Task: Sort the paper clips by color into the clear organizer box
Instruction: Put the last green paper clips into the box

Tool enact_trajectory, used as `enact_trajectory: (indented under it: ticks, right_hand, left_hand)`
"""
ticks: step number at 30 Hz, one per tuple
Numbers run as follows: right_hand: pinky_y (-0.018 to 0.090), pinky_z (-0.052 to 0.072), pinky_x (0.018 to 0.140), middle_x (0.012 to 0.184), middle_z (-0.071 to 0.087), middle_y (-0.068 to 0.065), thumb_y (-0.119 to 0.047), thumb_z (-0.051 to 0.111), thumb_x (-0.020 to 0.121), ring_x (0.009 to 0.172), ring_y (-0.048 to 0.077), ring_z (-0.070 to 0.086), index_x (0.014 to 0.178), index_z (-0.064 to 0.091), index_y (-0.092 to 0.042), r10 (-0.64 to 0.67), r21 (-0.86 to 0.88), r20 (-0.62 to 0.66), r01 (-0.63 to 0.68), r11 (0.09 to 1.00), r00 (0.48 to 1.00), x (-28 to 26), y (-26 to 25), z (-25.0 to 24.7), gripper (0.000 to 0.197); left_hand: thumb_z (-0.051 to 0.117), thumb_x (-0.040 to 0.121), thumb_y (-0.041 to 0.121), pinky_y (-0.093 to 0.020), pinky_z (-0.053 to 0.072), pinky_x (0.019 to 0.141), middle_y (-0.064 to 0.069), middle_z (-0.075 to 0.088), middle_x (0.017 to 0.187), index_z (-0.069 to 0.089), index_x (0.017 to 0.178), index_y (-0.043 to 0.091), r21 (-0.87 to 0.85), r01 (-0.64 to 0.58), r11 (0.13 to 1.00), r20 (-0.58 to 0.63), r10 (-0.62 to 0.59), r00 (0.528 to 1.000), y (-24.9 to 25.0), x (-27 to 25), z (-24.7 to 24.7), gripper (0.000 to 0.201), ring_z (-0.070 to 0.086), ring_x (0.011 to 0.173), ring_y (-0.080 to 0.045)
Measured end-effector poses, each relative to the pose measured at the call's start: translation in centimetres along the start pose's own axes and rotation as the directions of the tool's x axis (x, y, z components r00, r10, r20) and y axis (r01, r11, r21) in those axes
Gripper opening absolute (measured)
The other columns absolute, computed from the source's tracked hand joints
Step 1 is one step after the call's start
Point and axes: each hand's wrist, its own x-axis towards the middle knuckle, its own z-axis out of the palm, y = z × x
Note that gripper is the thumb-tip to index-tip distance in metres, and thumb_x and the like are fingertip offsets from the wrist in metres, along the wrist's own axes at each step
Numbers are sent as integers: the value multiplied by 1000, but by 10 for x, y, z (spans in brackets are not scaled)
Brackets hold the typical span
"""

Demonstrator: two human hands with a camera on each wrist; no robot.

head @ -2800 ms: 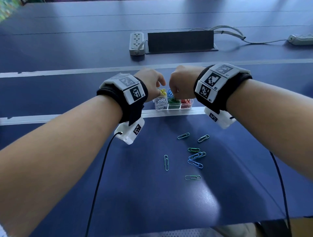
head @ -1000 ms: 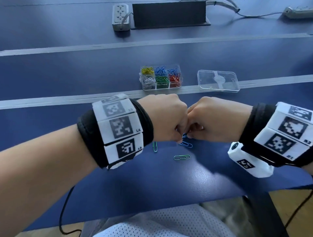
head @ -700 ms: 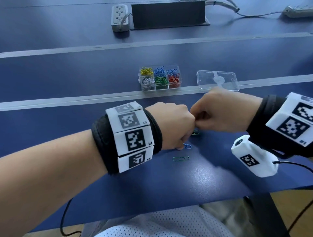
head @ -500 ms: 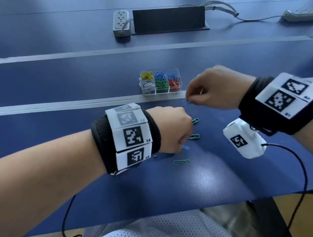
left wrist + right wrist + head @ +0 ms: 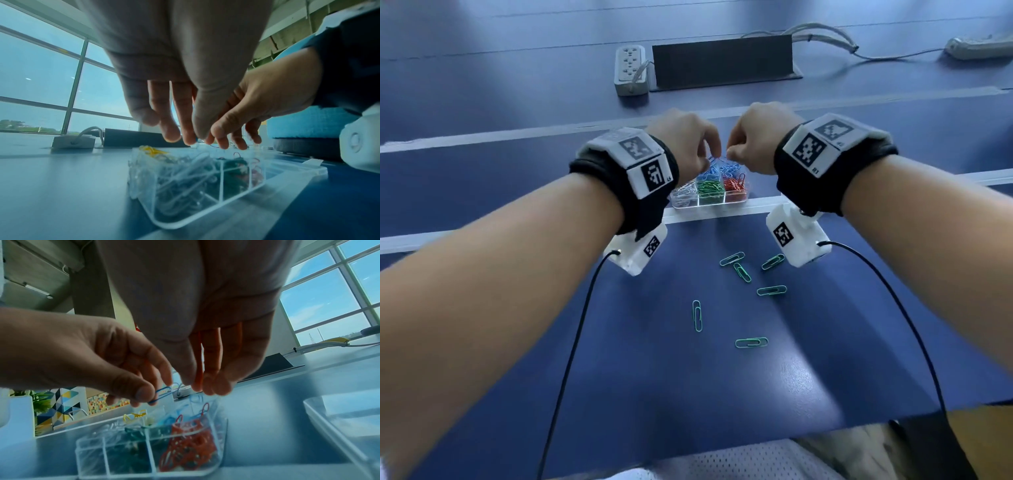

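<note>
The clear organizer box (image 5: pixel 709 205) stands on the blue table with white, green, red, yellow and blue clips in its compartments. Both hands hover just above its far side. My left hand (image 5: pixel 714 156) pinches a blue paper clip (image 5: pixel 162 394) between thumb and fingers. My right hand (image 5: pixel 732 154) points its fingers (image 5: pixel 207 386) down over the blue compartment. A blurred blue clip (image 5: pixel 195 399) shows right under those fingertips, and I cannot tell whether it is held. Several green clips (image 5: pixel 742 272) lie loose on the table nearer me.
The box's clear lid (image 5: pixel 339 418) lies to its right. At the back are a white power strip (image 5: pixel 630 70), a dark upright plate (image 5: pixel 722 61) and a second strip (image 5: pixel 976 48). Wrist-camera cables trail down to the table's front edge (image 5: pixel 756 431).
Both hands have risen from the loose clips near me and moved out over the box. The blue clips that lay on the table are gone from it; only green ones lie there.
</note>
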Motion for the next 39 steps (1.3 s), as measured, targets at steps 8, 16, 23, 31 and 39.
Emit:
enact_trajectory:
  ticks: [8, 16, 23, 31, 39]
  right_hand:
    - [34, 51, 90, 109, 70, 6, -16, 50, 90, 101, 26, 62, 105, 72, -16, -62, -18, 44, 63, 998, 997, -11, 12, 4, 26]
    - [20, 41, 77, 80, 66, -2, -13, 58, 83, 82, 18, 60, 94, 74, -22, -220, -59, 184, 235, 970, 958, -71, 16, -6, 21]
    - [27, 48, 81, 88, 66, -11, -32, 69, 80, 76, 9, 48, 107, 68, -28, -239, -147, 421, 326, 934, 875, -101, 26, 7, 27]
    - [35, 51, 83, 93, 70, -6, -27, 65, 81, 80, 13, 49, 101, 71, -31, -302, -216, 382, 402, 890, 874, -105, 27, 12, 21]
    - [38, 53, 75, 81, 69, 3, -26, 55, 78, 77, 24, 58, 80, 70, -22, -331, -248, 363, 433, 867, 871, -116, 24, 10, 16]
  left_hand:
    - [55, 89, 11, -20, 35, 75, -5, 71, 108, 73, 104, 15, 63, -32, 998, 50, 29, 998, -4, 6, 11, 25, 54, 87, -14]
    - [49, 92, 13, -34, 37, 100, -9, 59, 125, 60, 123, 17, 133, -81, 988, 78, 71, 994, -13, 4, 13, 33, 50, 117, -27]
    - [54, 90, 18, -30, 37, 94, -10, 62, 113, 67, 111, 14, 86, -137, 987, -1, 138, 990, -1, -10, 7, 25, 53, 109, -27]
    - [65, 81, 34, -22, 42, 75, 10, 61, 76, 70, 96, 24, 78, -276, 958, 322, 238, 917, 32, -47, 23, 19, 51, 72, -11]
    - [73, 77, 29, -21, 42, 76, 8, 64, 81, 72, 100, 22, 131, -275, 953, 389, 205, 898, 40, -47, 30, 24, 52, 77, -10]
